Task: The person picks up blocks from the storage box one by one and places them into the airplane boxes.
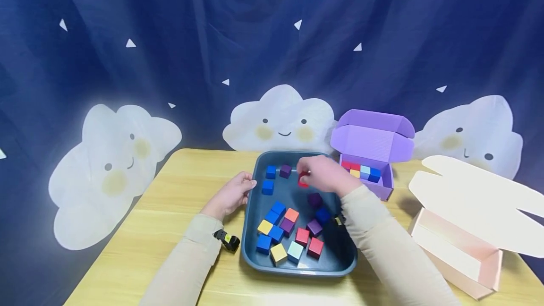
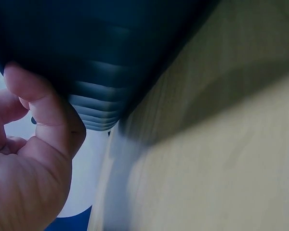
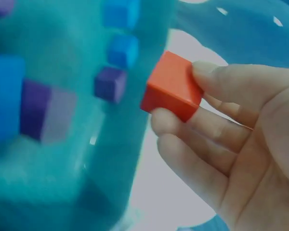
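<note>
A red cube (image 3: 173, 82) is pinched between the thumb and fingers of my right hand (image 1: 325, 174). This hand is over the far right part of a dark blue-green tray (image 1: 297, 272). In the right wrist view the cube's top and front faces show. My left hand (image 1: 229, 193) grips the tray's left rim, its thumb at the edge. Inside the tray lie several loose cubes: blue cubes (image 1: 263, 243), purple cubes (image 1: 314, 227), yellow cubes (image 1: 278, 254), more red cubes (image 1: 315, 247), an orange cube (image 1: 291, 215) and a pale mint cube (image 1: 295, 251).
Behind the tray to the right stands an open purple box (image 1: 386, 188) with several cubes inside. An open cream box (image 1: 456, 263) sits at the right of the wooden table (image 1: 157, 211). A dark blue curtain (image 1: 255, 37) with clouds hangs behind.
</note>
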A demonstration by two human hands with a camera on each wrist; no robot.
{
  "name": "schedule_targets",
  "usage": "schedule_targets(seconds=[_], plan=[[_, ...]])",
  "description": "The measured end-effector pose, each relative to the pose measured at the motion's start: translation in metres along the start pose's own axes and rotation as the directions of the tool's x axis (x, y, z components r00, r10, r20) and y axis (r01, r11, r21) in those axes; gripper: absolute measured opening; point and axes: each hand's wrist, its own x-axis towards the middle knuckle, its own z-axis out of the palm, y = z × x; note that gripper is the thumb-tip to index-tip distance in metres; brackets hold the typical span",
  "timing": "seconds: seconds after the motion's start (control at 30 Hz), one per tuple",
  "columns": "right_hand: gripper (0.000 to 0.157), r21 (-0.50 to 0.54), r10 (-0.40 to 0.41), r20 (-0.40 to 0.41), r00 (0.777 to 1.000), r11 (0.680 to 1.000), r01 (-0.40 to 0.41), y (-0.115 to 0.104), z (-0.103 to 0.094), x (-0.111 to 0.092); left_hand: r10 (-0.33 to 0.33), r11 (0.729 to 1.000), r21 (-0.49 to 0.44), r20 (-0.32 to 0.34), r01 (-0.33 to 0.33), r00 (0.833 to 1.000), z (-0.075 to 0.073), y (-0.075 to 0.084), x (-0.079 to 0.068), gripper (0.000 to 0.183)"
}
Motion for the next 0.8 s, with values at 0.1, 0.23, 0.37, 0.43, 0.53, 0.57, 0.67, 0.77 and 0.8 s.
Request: schedule_targets(seconds=[0.1, 0.23, 0.37, 0.43, 0.53, 0.57, 0.67, 0.77, 0.8], plan=[[0.013, -0.001, 0.027, -0.109, 0.994, 1.000, -0.027, 0.016, -0.011, -0.015, -0.002, 1.000, 0.001, 0.005, 0.002, 1.000, 0.000, 0.001, -0.001, 0.016], [0.014, -0.001, 0.093, -0.240, 0.966, 0.995, -0.097, 0.043, -0.021, -0.040, -0.001, 1.000, -0.008, 0.002, 0.001, 1.000, 0.003, 0.001, -0.001, 0.015], [0.022, 0.020, 0.178, -0.325, 0.929, 0.983, -0.181, 0.070, -0.027, -0.067, 0.000, 1.000, -0.015, 0.002, 0.000, 1.000, 0.005, -0.002, -0.001, 0.014], [0.028, 0.035, 0.231, -0.346, 0.909, 0.972, -0.233, 0.082, -0.029, -0.078, 0.003, 1.000, -0.021, 0.007, -0.003, 1.000, 0.005, -0.003, 0.000, 0.014], [0.030, 0.046, 0.315, -0.351, 0.882, 0.946, -0.320, 0.098, -0.028, -0.090, 0.006, 1.000, -0.028, 0.008, -0.006, 1.000, 0.003, -0.004, 0.001, 0.014], [0.029, 0.043, 0.337, -0.348, 0.875, 0.938, -0.344, 0.102, -0.027, -0.092, 0.007, 1.000, -0.025, 0.006, -0.007, 1.000, 0.003, -0.004, 0.001, 0.014], [0.027, 0.030, 0.393, -0.331, 0.858, 0.913, -0.406, 0.112, -0.022, -0.093, 0.004, 1.000, -0.023, -0.001, -0.004, 1.000, 0.001, -0.003, 0.001, 0.014], [0.026, 0.017, 0.423, -0.315, 0.850, 0.897, -0.441, 0.117, -0.014, -0.088, 0.003, 1.000, -0.025, -0.006, -0.003, 1.000, 0.000, -0.001, 0.000, 0.014], [0.025, 0.013, 0.432, -0.312, 0.846, 0.892, -0.451, 0.119, -0.012, -0.086, 0.000, 1.000, -0.030, -0.009, 0.000, 1.000, 0.000, -0.001, 0.000, 0.014]])
